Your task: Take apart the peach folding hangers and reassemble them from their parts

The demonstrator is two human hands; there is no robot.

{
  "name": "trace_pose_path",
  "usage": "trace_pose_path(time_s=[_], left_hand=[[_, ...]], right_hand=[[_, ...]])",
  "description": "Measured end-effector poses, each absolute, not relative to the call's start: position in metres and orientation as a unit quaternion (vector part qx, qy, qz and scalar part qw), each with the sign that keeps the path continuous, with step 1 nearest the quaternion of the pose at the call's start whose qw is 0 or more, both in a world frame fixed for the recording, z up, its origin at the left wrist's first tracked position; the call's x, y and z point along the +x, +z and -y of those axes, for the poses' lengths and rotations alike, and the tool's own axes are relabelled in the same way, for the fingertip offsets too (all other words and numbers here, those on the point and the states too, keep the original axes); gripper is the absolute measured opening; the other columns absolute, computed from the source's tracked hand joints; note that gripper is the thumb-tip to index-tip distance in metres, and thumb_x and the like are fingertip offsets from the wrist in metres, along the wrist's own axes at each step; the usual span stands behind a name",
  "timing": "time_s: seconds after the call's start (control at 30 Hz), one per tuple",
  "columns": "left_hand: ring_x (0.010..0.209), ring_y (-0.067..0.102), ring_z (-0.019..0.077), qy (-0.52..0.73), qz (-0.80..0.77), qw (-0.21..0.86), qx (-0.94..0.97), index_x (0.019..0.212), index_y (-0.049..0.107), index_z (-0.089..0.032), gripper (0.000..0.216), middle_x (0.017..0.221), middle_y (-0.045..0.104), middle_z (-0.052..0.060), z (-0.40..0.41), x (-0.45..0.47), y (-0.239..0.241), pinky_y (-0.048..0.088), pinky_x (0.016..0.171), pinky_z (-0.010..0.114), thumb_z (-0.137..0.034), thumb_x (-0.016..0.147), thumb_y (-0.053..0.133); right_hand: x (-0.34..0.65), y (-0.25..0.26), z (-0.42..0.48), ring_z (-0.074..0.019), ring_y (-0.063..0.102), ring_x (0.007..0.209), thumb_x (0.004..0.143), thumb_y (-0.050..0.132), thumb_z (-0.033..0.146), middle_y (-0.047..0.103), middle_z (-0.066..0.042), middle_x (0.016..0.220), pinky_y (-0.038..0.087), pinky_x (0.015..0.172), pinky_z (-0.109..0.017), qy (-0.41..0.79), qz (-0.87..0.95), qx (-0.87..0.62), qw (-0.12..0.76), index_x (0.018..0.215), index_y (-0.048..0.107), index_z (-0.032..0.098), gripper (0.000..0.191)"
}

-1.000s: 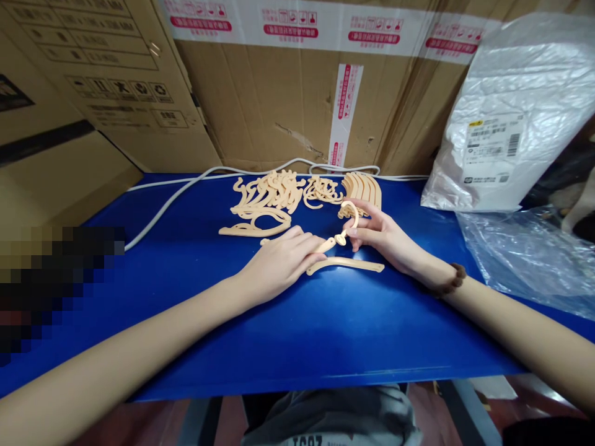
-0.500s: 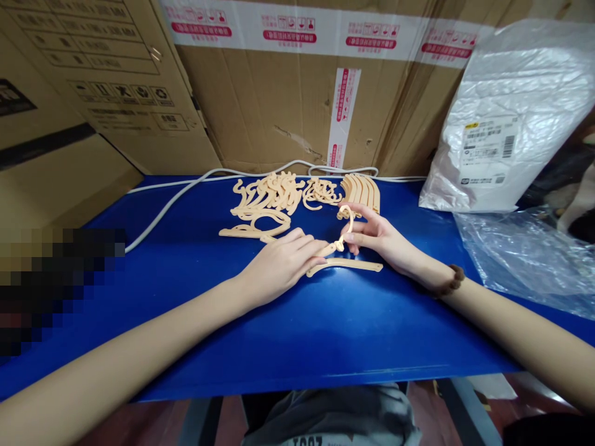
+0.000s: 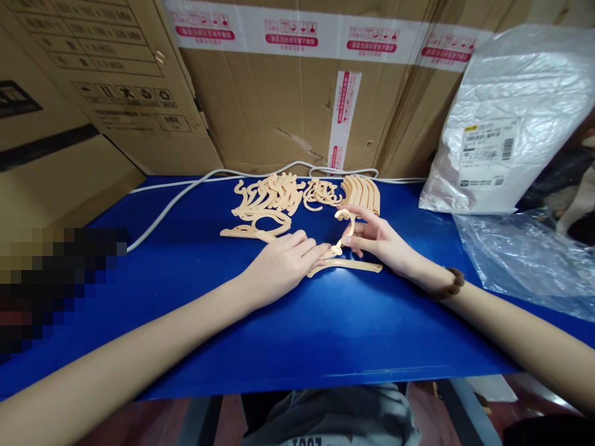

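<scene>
Lying across the middle of the frame, a blue table top (image 3: pixel 195 297) fills the head view from left edge to right, its near edge running just above the bottom of the picture.

Left hand (image 3: pixel 281 263): centre of frame, palm down, fingers together and pressed on the left end of a peach hanger bar (image 3: pixel 346 265) that lies flat on the blue surface.

Right hand (image 3: pixel 379 238): just right of centre, thumb and fingers pinched on a curved peach hook piece (image 3: pixel 346 222), whose lower end meets the bar at the left hand's fingertips. A bead bracelet (image 3: pixel 450 286) sits on that wrist.

Behind the hands, upper centre: a loose heap of hanger parts (image 3: pixel 267 201), a smaller tangle of hooks (image 3: pixel 320 192) and a neat fan of stacked bars (image 3: pixel 362 191), all near the far edge of the table. A white cable (image 3: pixel 176 201) runs along that far edge and curves toward the left.

Backdrop: cardboard boxes (image 3: pixel 279 93) stand hard against the far edge. Upper right: a white plastic bag (image 3: pixel 506 118) with a label; below it, clear plastic sheeting (image 3: pixel 520 260) overlaps the right edge.

Open surface: broad bare blue lies left of the left forearm and between both forearms toward the near edge.
</scene>
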State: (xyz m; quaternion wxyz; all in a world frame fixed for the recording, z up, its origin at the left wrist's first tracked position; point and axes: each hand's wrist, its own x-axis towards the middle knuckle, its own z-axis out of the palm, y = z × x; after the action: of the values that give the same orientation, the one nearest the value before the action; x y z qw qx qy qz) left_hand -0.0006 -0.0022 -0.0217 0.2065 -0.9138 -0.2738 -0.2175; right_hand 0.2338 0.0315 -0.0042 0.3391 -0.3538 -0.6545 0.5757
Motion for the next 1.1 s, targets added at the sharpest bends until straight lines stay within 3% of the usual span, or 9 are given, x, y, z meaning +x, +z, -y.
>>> trace_pose_path(time_s=[0.4,0.6,0.9,1.1], left_hand=[[0.075,0.054,0.0201,-0.195,0.302,0.205,-0.91,0.11,0.066,-0.011,0.033,0.079,0.066,0.006,0.003,0.002,-0.021,0.041,0.069,0.033,-0.026,0.105,0.038],[0.078,0.054,0.0212,-0.184,0.32,0.196,-0.908,0.113,0.066,-0.011,0.035,0.082,0.067,0.007,0.003,0.002,-0.023,0.038,0.069,0.033,-0.028,0.105,0.036],[0.079,0.055,0.0219,-0.177,0.319,0.22,-0.905,0.122,0.064,-0.01,0.036,0.084,0.068,0.007,0.003,0.001,-0.024,0.041,0.072,0.035,-0.028,0.105,0.039],[0.076,0.056,0.021,-0.19,0.333,0.197,-0.903,0.111,0.067,-0.011,0.038,0.08,0.068,0.007,0.006,0.004,-0.024,0.041,0.068,0.033,-0.03,0.105,0.034]], right_hand=[[0.233,0.006,-0.026,-0.0146,0.059,0.074,0.086,0.066,0.024,0.064,0.001,0.082,0.051,0.069,-0.032,0.51,0.698,-0.368,0.341,0.141,0.042,0.023,0.06],[0.233,0.005,-0.025,-0.0146,0.057,0.074,0.087,0.064,0.027,0.063,0.0,0.085,0.049,0.065,-0.03,0.474,0.721,-0.372,0.343,0.143,0.042,0.025,0.06],[0.231,0.006,-0.02,-0.0148,0.055,0.07,0.091,0.057,0.024,0.062,0.0,0.085,0.051,0.07,-0.033,0.447,0.741,-0.365,0.342,0.146,0.04,0.026,0.058],[0.23,0.009,-0.016,-0.0194,0.061,0.083,0.092,0.056,0.027,0.065,-0.004,0.092,0.052,0.082,-0.04,0.377,0.78,-0.371,0.334,0.146,0.041,0.025,0.056]])
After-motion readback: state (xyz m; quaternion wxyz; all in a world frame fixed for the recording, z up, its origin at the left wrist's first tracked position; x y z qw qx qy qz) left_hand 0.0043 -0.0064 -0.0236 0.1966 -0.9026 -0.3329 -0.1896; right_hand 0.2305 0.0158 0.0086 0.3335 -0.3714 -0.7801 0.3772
